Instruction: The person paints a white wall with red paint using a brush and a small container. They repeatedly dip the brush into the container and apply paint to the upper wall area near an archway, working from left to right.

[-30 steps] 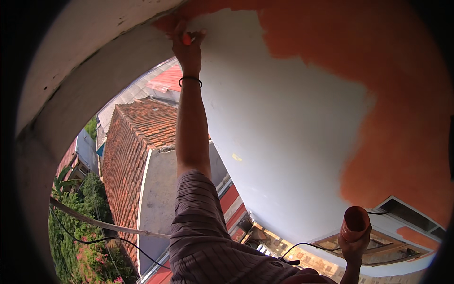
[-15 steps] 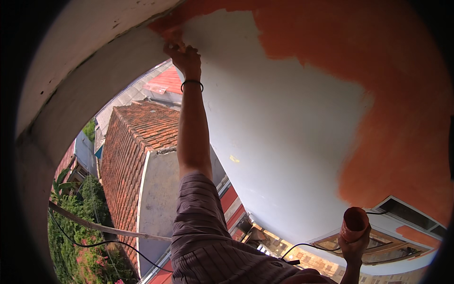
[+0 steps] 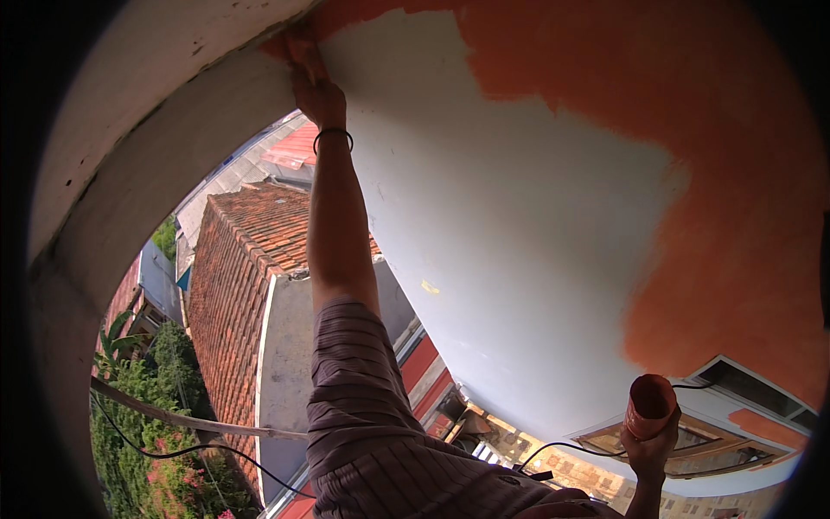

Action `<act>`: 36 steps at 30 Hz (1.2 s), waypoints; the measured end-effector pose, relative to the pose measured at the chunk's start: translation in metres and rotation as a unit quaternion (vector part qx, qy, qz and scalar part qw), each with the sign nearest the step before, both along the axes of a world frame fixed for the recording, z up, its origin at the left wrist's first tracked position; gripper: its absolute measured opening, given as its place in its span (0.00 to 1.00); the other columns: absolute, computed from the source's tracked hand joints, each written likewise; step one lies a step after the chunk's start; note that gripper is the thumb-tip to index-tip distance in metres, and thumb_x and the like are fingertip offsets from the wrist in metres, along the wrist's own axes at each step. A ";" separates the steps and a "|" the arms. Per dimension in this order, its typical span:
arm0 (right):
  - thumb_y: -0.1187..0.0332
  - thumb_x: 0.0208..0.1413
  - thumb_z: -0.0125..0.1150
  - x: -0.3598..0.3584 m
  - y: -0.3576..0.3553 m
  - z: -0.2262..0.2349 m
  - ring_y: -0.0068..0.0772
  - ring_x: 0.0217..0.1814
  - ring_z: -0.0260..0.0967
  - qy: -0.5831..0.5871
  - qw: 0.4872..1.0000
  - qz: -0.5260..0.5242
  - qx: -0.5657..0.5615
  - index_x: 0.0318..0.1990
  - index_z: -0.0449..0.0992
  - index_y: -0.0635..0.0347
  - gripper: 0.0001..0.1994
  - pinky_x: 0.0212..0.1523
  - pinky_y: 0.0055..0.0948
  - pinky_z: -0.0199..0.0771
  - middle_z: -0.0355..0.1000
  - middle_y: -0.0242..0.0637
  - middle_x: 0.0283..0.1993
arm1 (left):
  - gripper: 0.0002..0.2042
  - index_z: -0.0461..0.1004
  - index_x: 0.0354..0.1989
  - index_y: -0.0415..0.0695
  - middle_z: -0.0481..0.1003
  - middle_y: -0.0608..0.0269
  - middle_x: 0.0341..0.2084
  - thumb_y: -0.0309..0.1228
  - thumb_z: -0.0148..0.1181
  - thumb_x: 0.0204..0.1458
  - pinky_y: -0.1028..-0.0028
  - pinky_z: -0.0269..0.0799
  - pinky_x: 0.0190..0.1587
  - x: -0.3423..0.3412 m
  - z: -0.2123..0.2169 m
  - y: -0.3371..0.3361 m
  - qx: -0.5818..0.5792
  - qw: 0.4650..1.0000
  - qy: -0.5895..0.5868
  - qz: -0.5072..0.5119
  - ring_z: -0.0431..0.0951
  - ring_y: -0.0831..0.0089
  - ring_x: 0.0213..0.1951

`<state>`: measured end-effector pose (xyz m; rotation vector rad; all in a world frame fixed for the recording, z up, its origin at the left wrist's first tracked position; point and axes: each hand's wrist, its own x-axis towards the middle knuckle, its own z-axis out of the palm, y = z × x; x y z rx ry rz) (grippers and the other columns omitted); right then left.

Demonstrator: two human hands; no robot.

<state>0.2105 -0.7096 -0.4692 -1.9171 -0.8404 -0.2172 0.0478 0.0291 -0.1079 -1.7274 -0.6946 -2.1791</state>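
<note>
- Reaching high, your left hand is closed round a paintbrush, its tip pressed to the wall at the top corner where orange paint meets the pale ledge
- Right hand low down, wrapped round an orange paint cup, held upright and well apart from the brush
- Brush looks light, with soft bristles that likely bend; best held by the handle, which the fingers hide
- Cup probably slick with paint and sloshy, so grip its body and keep it level
- Tiled roof and cables far below
</note>
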 end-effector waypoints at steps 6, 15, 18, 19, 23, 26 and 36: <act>0.69 0.42 0.77 -0.004 0.007 0.005 0.53 0.55 0.79 0.022 1.000 0.018 0.001 0.65 0.68 0.62 0.39 0.57 0.46 0.79 0.76 0.50 0.55 | 0.32 0.66 0.71 0.33 0.71 0.32 0.67 0.28 0.61 0.57 0.54 0.66 0.72 0.006 -0.002 0.008 0.045 0.997 -0.024 0.052 0.70 0.38 0.69; 0.71 0.43 0.76 -0.009 0.008 0.010 0.51 0.58 0.78 0.037 0.998 0.036 -0.019 0.66 0.66 0.63 0.39 0.60 0.45 0.78 0.76 0.50 0.58 | 0.39 0.61 0.76 0.31 0.68 0.26 0.67 0.20 0.56 0.49 0.50 0.68 0.71 0.024 0.008 0.020 0.015 0.997 -0.076 0.012 0.71 0.36 0.68; 0.71 0.43 0.76 -0.009 0.005 0.009 0.51 0.58 0.77 0.031 0.999 0.028 -0.024 0.66 0.67 0.63 0.39 0.60 0.45 0.78 0.76 0.50 0.58 | 0.33 0.66 0.70 0.27 0.71 0.30 0.66 0.26 0.60 0.55 0.56 0.63 0.75 0.025 0.011 0.002 -0.026 0.990 -0.124 -0.056 0.69 0.41 0.71; 0.71 0.43 0.75 -0.010 0.003 0.009 0.51 0.58 0.77 0.030 0.999 0.025 -0.023 0.66 0.67 0.63 0.39 0.60 0.45 0.78 0.76 0.50 0.58 | 0.30 0.68 0.68 0.27 0.72 0.31 0.65 0.28 0.60 0.56 0.55 0.65 0.73 0.025 0.012 -0.006 -0.035 0.989 -0.131 -0.055 0.71 0.40 0.69; 0.71 0.43 0.75 -0.010 -0.001 0.006 0.51 0.58 0.77 0.035 0.999 0.027 -0.009 0.66 0.67 0.63 0.39 0.60 0.45 0.78 0.76 0.50 0.58 | 0.22 0.77 0.60 0.30 0.77 0.32 0.59 0.32 0.60 0.61 0.52 0.73 0.67 0.022 0.021 -0.030 -0.229 0.965 -0.115 -0.059 0.77 0.40 0.62; 0.71 0.42 0.76 -0.010 0.000 0.004 0.51 0.58 0.77 0.050 0.999 0.022 -0.006 0.67 0.66 0.63 0.40 0.60 0.45 0.78 0.76 0.50 0.58 | 0.24 0.75 0.65 0.36 0.79 0.34 0.57 0.28 0.56 0.60 0.51 0.79 0.58 0.019 0.019 -0.029 -0.216 0.974 -0.067 -0.018 0.82 0.39 0.56; 0.69 0.41 0.78 -0.010 0.003 0.004 0.53 0.54 0.79 0.026 1.000 0.011 -0.003 0.65 0.69 0.64 0.39 0.56 0.46 0.80 0.76 0.51 0.55 | 0.25 0.80 0.65 0.61 0.82 0.50 0.56 0.25 0.53 0.61 0.55 0.80 0.56 -0.011 0.011 0.016 -0.008 0.999 0.030 0.013 0.83 0.47 0.54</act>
